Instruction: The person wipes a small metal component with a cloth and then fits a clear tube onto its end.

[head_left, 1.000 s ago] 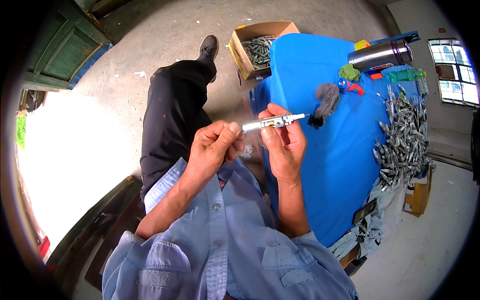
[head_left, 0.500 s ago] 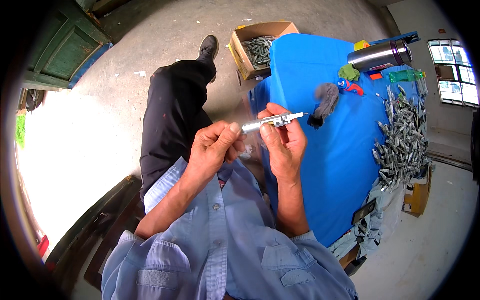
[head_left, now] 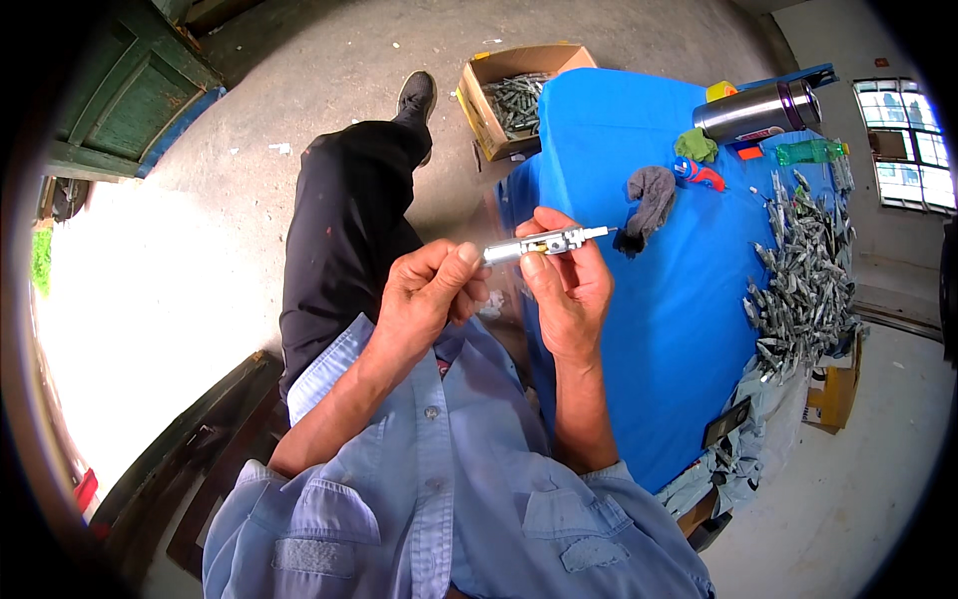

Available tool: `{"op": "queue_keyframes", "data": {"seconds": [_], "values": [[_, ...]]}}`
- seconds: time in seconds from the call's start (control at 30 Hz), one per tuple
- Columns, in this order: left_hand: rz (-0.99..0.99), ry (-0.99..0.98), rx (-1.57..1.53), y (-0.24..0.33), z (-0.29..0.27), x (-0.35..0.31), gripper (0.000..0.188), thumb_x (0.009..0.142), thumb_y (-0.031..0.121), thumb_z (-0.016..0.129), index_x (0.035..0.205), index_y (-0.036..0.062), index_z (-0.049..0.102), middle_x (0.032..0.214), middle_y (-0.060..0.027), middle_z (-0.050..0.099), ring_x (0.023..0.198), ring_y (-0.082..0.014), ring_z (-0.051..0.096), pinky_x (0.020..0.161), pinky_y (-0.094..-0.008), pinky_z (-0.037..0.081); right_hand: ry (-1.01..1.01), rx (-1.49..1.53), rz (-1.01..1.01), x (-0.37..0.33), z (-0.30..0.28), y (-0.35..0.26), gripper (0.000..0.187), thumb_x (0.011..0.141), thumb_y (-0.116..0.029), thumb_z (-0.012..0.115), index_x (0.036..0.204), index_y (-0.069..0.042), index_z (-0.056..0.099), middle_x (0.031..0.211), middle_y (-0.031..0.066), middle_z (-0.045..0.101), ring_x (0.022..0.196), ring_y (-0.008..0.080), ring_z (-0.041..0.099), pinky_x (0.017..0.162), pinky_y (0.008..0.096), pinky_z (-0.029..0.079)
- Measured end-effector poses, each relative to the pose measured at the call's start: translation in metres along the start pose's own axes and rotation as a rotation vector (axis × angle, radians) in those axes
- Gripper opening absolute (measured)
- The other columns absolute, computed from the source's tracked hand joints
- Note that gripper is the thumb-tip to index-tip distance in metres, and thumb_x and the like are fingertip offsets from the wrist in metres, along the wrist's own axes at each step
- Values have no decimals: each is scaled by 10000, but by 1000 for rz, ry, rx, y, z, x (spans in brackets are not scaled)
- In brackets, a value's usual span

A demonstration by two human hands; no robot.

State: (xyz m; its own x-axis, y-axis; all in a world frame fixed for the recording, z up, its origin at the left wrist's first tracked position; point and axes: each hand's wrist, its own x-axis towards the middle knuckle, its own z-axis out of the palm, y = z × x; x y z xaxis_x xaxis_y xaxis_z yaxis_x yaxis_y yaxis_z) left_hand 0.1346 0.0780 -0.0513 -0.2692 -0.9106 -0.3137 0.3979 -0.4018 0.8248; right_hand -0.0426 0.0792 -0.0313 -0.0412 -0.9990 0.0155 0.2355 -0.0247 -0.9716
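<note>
Between my two hands is a slim silver metal mechanism (head_left: pixel 529 247), roughly tube-shaped, with a thin pin at its right end and a small yellowish part along its middle. My left hand (head_left: pixel 431 288) pinches its left end between thumb and fingers. Around its right half my right hand (head_left: pixel 567 290) is closed, the thumb in front and the fingers behind. The exact kind of the piece cannot be made out. Both hands are above my lap, beside the blue-covered table (head_left: pixel 639 329).
Many similar silver pieces (head_left: pixel 803 280) are heaped at the table's right edge. A grey cloth (head_left: pixel 654 200), a red-and-blue tool (head_left: pixel 699 175), a green cloth (head_left: pixel 696 146), a steel flask (head_left: pixel 758 110) and a green bottle (head_left: pixel 811 152) lie nearby. A cardboard box (head_left: pixel 477 115) of pieces stands beyond.
The silver piece has turned slightly about its length in my fingers, and my right thumb has shifted a little. Otherwise the hands stay in place.
</note>
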Motion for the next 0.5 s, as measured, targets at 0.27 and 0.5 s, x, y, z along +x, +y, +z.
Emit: {"op": "queue_keyframes", "data": {"seconds": [0.27,0.5], "values": [[12,5,47,-2,2,-1,419,1045,429,602,915,42,700,719,-13,678,561,-48,550,518,-211,440,67,19,19,1,5,1,446,942,3,695,1359,55,544,1172,118,642,1028,115,607,809,233,501],[-20,23,47,-1,3,-2,432,1039,438,609,910,35,698,697,-15,664,557,-51,548,514,-212,443,25,-29,22,0,0,0,466,939,-22,715,1362,59,539,1183,126,646,1054,122,608,839,242,501]]}}
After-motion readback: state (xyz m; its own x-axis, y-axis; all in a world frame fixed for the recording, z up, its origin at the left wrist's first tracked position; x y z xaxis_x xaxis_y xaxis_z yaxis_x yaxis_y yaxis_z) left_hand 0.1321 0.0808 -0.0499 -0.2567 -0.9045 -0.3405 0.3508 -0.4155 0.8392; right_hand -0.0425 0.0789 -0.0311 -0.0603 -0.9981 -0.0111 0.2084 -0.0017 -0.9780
